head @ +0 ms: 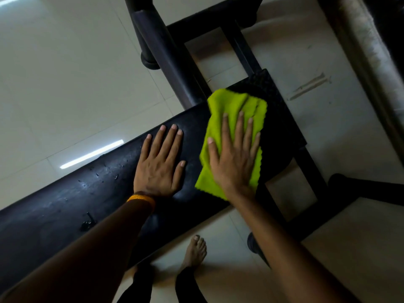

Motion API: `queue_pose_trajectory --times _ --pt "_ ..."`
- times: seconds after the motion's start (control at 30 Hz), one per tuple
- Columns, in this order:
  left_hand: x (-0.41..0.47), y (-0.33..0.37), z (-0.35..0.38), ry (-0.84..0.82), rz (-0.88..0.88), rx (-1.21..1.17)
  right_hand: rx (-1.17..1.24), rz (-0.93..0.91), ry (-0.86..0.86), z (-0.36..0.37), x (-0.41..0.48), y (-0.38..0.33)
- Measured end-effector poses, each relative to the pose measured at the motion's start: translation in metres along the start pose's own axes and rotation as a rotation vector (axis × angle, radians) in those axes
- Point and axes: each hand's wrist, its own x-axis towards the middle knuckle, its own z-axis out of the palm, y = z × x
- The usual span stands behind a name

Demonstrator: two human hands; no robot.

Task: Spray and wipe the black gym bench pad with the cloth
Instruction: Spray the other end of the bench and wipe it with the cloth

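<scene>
The black gym bench pad (72, 204) runs diagonally from lower left to upper right, with small wet droplets on its left half. A lime-green cloth (225, 106) lies flat on the pad near its right end. My right hand (235, 156) presses flat on the cloth, fingers spread. My left hand (160, 164) rests flat on the bare pad just left of the cloth, fingers apart, holding nothing; an orange band circles its wrist. No spray bottle is in view.
Black metal frame tubes (166, 53) rise behind the pad and more bars (310, 162) run under its right end. Pale glossy floor tiles (65, 73) surround the bench. My bare foot (195, 251) stands on the floor below the pad.
</scene>
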Motion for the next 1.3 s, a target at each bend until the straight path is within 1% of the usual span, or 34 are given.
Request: queue_pose_trajectory --times 0.07,0.1,0.2,0.27,0.33,0.4,0.47,0.53,0.6,0.67,0.77,0.83,0.9,0.97,1.07,1.1,1.13,1.2,1.23,1.27,1.3 --pt "-0.001 0.000 0.001 0.004 -0.001 -0.001 -0.013 -0.103 -0.044 -0.002 -0.034 -0.008" --pt "0.000 -0.001 0.001 0.008 0.002 -0.001 0.004 -0.159 -0.069 -0.004 -0.034 -0.006" --pt "0.000 0.000 0.001 0.021 0.009 -0.001 0.008 -0.294 -0.101 -0.006 0.022 0.021" --pt "0.000 0.000 0.001 0.019 0.005 0.001 0.013 -0.258 -0.083 -0.008 0.058 0.033" --pt "0.000 0.000 0.001 0.017 0.003 0.001 0.003 -0.163 -0.058 -0.006 0.052 0.029" --pt "-0.001 0.000 0.000 0.016 0.004 0.002 -0.022 -0.134 -0.051 -0.004 0.006 0.018" --pt "-0.001 0.000 0.000 0.018 0.010 -0.002 -0.026 -0.183 -0.096 -0.006 -0.050 0.016" --pt "-0.001 -0.001 0.002 0.017 0.009 -0.008 -0.040 -0.252 -0.130 -0.006 -0.082 0.021" --pt "-0.002 -0.001 0.002 0.019 0.009 -0.011 -0.057 -0.288 -0.140 -0.004 -0.073 0.026" --pt "-0.002 -0.001 0.002 0.021 0.014 -0.017 -0.083 -0.298 -0.113 -0.002 -0.046 0.025" --pt "-0.004 0.000 0.001 0.025 0.005 -0.029 -0.069 -0.190 -0.062 -0.001 -0.020 0.009" --pt "-0.005 0.000 -0.002 0.006 0.006 -0.043 -0.038 -0.127 -0.046 0.001 -0.042 -0.013" --pt "-0.005 -0.001 -0.007 -0.020 0.023 -0.063 -0.041 -0.190 -0.089 0.007 -0.081 -0.028" --pt "-0.010 -0.001 -0.013 -0.033 0.008 -0.116 -0.043 -0.290 -0.134 0.009 -0.105 -0.023" --pt "-0.037 -0.004 -0.019 -0.024 -0.123 -0.176 -0.034 -0.376 -0.135 0.007 -0.073 -0.009" --pt "-0.051 -0.008 -0.021 -0.018 -0.161 -0.166 -0.039 -0.359 -0.124 0.007 -0.054 -0.010" --pt "-0.064 -0.014 -0.022 -0.014 -0.195 -0.149 -0.035 -0.302 -0.103 0.007 -0.039 -0.016" --pt "-0.087 -0.029 -0.024 -0.021 -0.256 -0.114 -0.004 -0.134 -0.056 0.009 -0.034 -0.038" --pt "-0.094 -0.037 -0.026 -0.027 -0.283 -0.104 0.011 -0.077 -0.034 0.011 -0.048 -0.053" --pt "-0.100 -0.046 -0.029 -0.029 -0.307 -0.103 0.018 -0.070 -0.035 0.014 -0.073 -0.067" --pt "-0.104 -0.056 -0.032 -0.031 -0.331 -0.106 0.013 -0.118 -0.068 0.014 -0.103 -0.079"
